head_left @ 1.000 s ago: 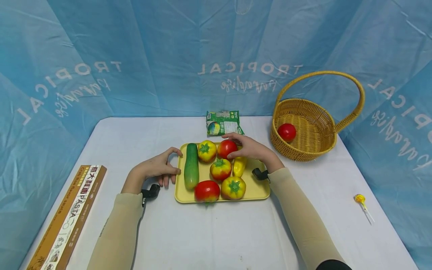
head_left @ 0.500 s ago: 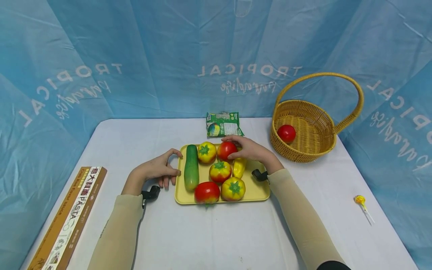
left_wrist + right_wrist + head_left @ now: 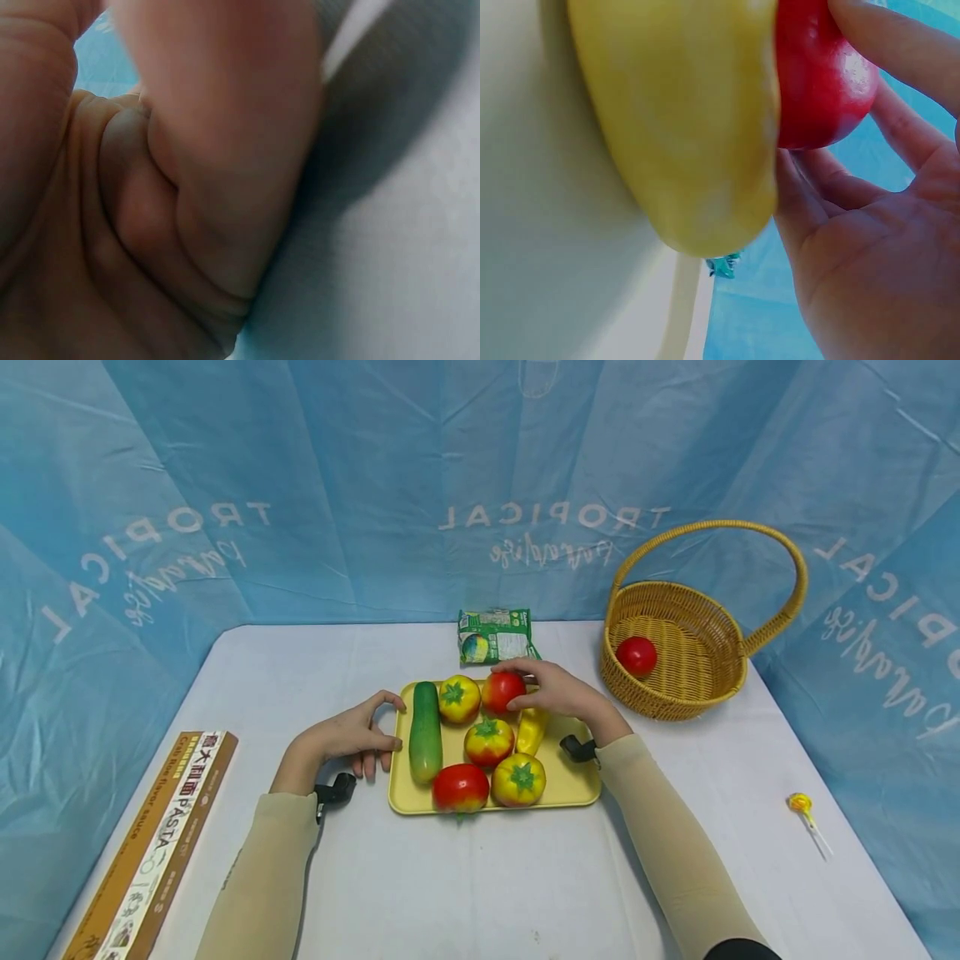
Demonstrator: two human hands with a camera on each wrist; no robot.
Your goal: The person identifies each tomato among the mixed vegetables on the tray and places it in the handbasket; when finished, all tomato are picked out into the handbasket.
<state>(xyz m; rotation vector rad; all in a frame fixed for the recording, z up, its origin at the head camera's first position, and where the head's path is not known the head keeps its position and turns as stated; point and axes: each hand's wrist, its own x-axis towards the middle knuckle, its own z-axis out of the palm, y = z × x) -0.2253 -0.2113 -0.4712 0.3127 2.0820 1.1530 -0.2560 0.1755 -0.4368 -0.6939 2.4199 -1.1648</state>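
Observation:
A yellow tray (image 3: 570, 781) sits mid-table with a green cucumber (image 3: 425, 731), a yellow pepper (image 3: 531, 731) and several red-and-yellow tomatoes. My right hand (image 3: 522, 690) grips the red tomato (image 3: 501, 691) at the tray's back, thumb and fingers curled round it. The right wrist view shows that red tomato (image 3: 821, 82) in my right hand (image 3: 870, 225), right beside the yellow pepper (image 3: 682, 112). My left hand (image 3: 386, 720) holds the tray's left rim, its curled index finger and thumb touching the edge. In the left wrist view only my left hand (image 3: 150, 187) and the tabletop show.
A wicker basket (image 3: 697, 693) with a tall handle stands at the back right with one red tomato (image 3: 637, 655) inside. A green packet (image 3: 495, 635) lies behind the tray. A pasta box (image 3: 161, 835) lies at the front left, a yellow lollipop (image 3: 801, 802) at the right.

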